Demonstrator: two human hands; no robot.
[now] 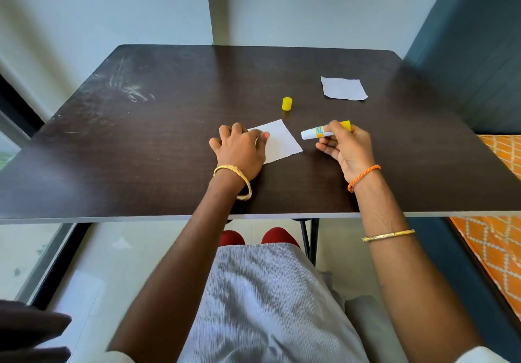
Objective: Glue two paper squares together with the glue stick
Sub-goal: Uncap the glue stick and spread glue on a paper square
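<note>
Head camera looks down at a dark table (169, 142) where a person sits. Near the middle of the table lies a white paper square (280, 141). The left hand (239, 151) presses down on the left part of this square, with its fingers spread and bent a little, to keep it from sliding. Just to the right of the square, the right hand (345, 145) pinches the glue stick (324, 130) between thumb and fingers. The stick lies almost flat in the air, and its white tip points at the square but does not touch it. It is hard to see if any glue pokes out of the tip. The yellow cap (287, 103) is off and stands a bit behind the square. The second paper square (344, 88) lies further back and to the right of the first one, well apart from it.

The step in hand seems to be putting glue on the first square, and it looks not yet begun. Next, the tip probably has to tilt down onto the paper and rub across it, while the left hand holds the paper flat. Then the far square can go on top.
</note>
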